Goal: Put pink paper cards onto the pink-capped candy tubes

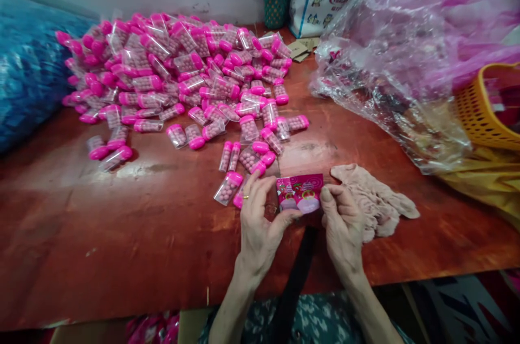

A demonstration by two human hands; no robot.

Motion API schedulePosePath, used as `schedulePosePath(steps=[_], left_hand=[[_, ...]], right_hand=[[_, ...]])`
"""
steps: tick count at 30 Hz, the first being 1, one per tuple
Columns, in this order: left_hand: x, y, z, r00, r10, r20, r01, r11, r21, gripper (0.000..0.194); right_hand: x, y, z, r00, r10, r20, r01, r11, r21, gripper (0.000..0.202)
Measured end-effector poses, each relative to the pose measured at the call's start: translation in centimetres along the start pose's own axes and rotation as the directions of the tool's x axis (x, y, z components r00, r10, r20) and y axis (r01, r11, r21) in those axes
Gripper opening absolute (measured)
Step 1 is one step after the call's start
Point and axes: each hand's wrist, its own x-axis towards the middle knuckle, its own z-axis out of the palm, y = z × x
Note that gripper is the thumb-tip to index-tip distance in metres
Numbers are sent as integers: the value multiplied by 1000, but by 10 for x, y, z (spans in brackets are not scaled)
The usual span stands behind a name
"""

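A small pink printed label (307, 192) with white and red artwork is held up between my two hands, just above the table. My left hand (260, 219), with a ring on one finger, is curved at the label's left side, its thumb along the lower edge. Something clear seems to lie between those fingers, but I cannot make it out. Thumb and fingers of my right hand (342, 219) pinch the label's right edge. Just beyond my left hand lie clear containers of pink balls with bright pink caps, one container (228, 188) lying slightly apart.
A large heap of the same containers (182, 62) covers the table's back left. A crumpled beige glove (377, 203) lies right of my right hand. Clear and pink plastic bags (390, 57) and a yellow basket (483, 111) stand right; a blue bag (32, 67) bulges at left.
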Motion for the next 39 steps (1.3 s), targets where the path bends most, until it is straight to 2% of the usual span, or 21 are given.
schedulePosePath(steps=[2,4,6,8,10,11,13,15,17,19,22,30,34,35,39], left_hand=[[-1,5,2,989,-126,75,137,978,-160,41],[-2,10,6,962,-238,132,269,908,-323,30],[-4,12,10,939,-324,118,342,834,-432,22],[-4,13,12,927,-372,40,346,813,-469,17],[-2,13,12,924,-380,-53,319,839,-441,16],[0,12,12,924,-370,-94,303,859,-412,16],[3,13,11,933,-316,-171,245,907,-343,16],[5,13,11,947,-211,-241,146,954,-262,13],[7,14,11,957,-100,-273,51,982,-180,11],[6,15,10,967,-39,-251,2,989,-145,10],[5,15,9,978,-83,-191,47,981,-187,11],[3,20,4,952,-271,-143,218,928,-304,15],[3,19,5,936,-335,-112,272,886,-376,16],[3,19,6,929,-357,-100,291,870,-399,15],[0,24,11,908,-416,-59,344,817,-462,14]], right_hand=[[-1,-5,0,998,-1,56,-2,999,53,15],[-3,-8,1,991,-23,133,13,997,80,12],[-5,-10,1,983,-34,181,19,996,82,15],[-9,-11,0,981,9,194,-31,993,111,22],[-15,-14,0,967,97,234,-132,981,139,26],[-19,-16,1,947,142,287,-187,973,133,27],[-27,-23,4,879,206,431,-266,960,83,30],[-34,-30,10,810,222,542,-299,953,57,33],[-36,-37,15,808,216,548,-294,954,58,34],[-36,-40,19,836,207,507,-268,962,48,33],[-33,-42,21,838,172,518,-225,973,42,29],[-24,-39,10,730,83,678,-262,951,166,17],[-20,-38,8,663,95,743,-334,925,180,15],[-21,-38,9,666,115,737,-352,919,175,15],[-25,-37,17,748,243,618,-416,896,152,16]])
